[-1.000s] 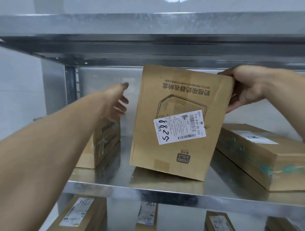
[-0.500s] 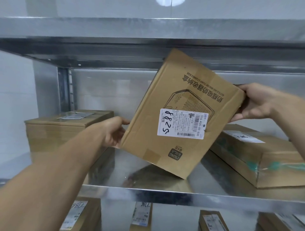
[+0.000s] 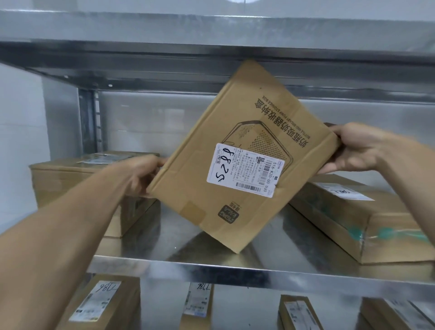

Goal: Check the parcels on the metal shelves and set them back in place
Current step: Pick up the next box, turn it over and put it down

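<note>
The flat brown cardboard parcel [image 3: 235,132] is tipped on one corner over the shiny metal shelf [image 3: 235,266], between a plain brown carton [image 3: 70,181] and a green-taped brown carton [image 3: 376,221]. Its white shipping label [image 3: 244,173] faces the person, I'd say for reading. The left hand [image 3: 143,174] grips its lower left edge and the right hand [image 3: 353,150] clasps the upper right corner, both arms reaching forward. Whether the bottom corner touches the shelf is hard to tell.

A pale tiled wall [image 3: 18,122] stands left of the shiny metal shelving [image 3: 211,266], a bright light [image 3: 244,1] above.
</note>
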Action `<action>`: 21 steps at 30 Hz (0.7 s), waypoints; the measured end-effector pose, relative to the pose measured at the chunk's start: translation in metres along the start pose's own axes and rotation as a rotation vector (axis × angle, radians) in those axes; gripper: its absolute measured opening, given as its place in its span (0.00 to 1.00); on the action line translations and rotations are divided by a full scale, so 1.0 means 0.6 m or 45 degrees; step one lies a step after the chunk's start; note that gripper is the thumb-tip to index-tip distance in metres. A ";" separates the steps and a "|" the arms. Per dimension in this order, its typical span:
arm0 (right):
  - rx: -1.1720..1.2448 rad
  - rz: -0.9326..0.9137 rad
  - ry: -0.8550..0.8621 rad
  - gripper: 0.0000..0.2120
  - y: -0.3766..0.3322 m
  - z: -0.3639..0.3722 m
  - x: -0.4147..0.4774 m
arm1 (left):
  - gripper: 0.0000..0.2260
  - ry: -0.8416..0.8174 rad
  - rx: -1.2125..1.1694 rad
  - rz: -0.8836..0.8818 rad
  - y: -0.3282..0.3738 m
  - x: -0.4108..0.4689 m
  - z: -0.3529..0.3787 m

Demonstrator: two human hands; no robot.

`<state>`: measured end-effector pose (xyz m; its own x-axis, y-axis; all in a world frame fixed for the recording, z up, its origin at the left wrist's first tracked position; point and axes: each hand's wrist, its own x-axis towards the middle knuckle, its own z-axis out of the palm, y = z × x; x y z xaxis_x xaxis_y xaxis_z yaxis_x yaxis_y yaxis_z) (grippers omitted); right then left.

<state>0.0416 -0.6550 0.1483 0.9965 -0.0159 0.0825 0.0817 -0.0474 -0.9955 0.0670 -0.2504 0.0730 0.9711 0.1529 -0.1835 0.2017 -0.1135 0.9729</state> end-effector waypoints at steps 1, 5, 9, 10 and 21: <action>0.008 0.003 -0.007 0.16 0.005 0.003 -0.001 | 0.11 0.020 0.026 0.014 0.003 0.000 -0.006; 0.086 0.031 0.014 0.15 0.027 0.012 -0.005 | 0.12 0.057 0.076 0.067 0.021 -0.016 -0.020; 0.114 0.127 0.043 0.16 0.081 0.009 0.000 | 0.14 0.015 0.072 0.177 0.071 -0.047 -0.010; 0.140 0.153 0.047 0.16 0.095 0.010 0.002 | 0.12 0.032 0.096 0.179 0.082 -0.049 -0.012; -0.111 0.186 0.137 0.10 0.158 0.036 0.019 | 0.07 0.114 0.166 0.088 0.123 -0.042 -0.013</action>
<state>0.0610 -0.6383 0.0539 0.9894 -0.1351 -0.0537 -0.0705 -0.1229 -0.9899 0.0565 -0.2551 0.1507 0.9691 0.2267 -0.0975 0.1550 -0.2520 0.9552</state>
